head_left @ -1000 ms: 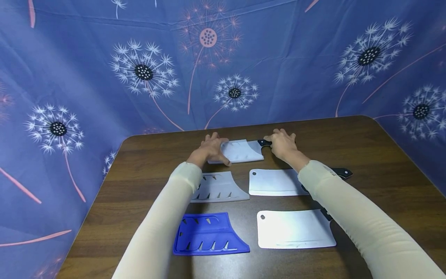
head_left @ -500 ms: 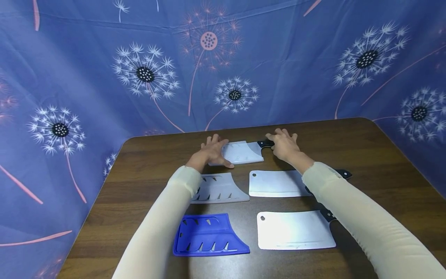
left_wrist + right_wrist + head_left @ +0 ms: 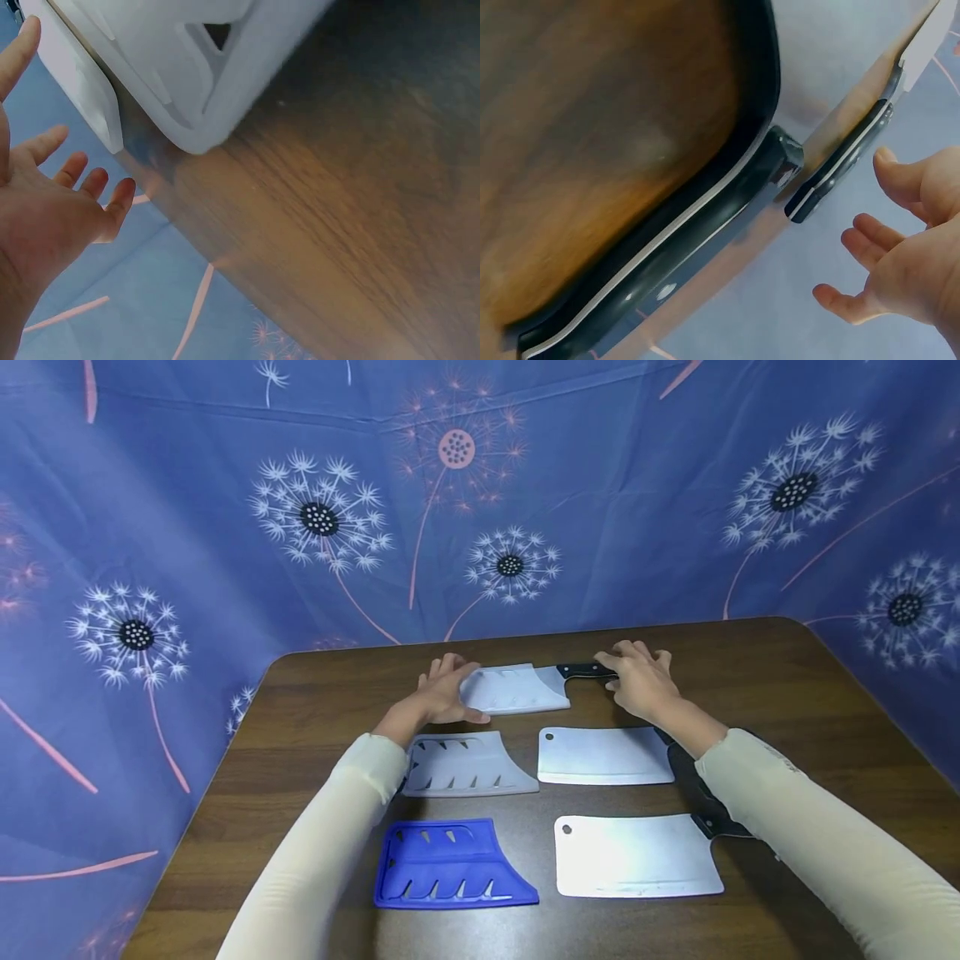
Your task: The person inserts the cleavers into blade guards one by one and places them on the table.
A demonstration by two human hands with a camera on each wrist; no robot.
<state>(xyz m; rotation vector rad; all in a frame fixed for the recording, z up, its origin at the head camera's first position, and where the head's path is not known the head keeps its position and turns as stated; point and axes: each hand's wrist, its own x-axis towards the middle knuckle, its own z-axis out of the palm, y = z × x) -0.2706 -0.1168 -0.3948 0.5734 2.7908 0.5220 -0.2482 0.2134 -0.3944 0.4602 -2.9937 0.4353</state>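
At the table's far side lies a cleaver with its blade in a white blade guard [image 3: 513, 690]; its black handle [image 3: 585, 670] points right. My left hand [image 3: 441, 693] is by the guard's left end, fingers spread; the left wrist view shows that hand [image 3: 56, 210] holding nothing. My right hand [image 3: 641, 681] hovers by the handle's end. In the right wrist view the fingers of my right hand [image 3: 911, 247] are loosely bent and apart from that handle [image 3: 840, 165]. In front lie a pale grey blade guard [image 3: 468, 764] and a bare cleaver [image 3: 603, 756].
Nearest me lie a blue blade guard [image 3: 453, 864] on the left and another bare cleaver [image 3: 637, 856] on the right. My right forearm passes over the bare cleavers' handles. Behind the brown wooden table [image 3: 322, 693] hangs a blue dandelion-print cloth [image 3: 622, 543].
My left hand has drawn a little left, off the white guard. My right hand has moved right along the cleaver's handle, uncovering more of it. The cleavers and guards stay in place.
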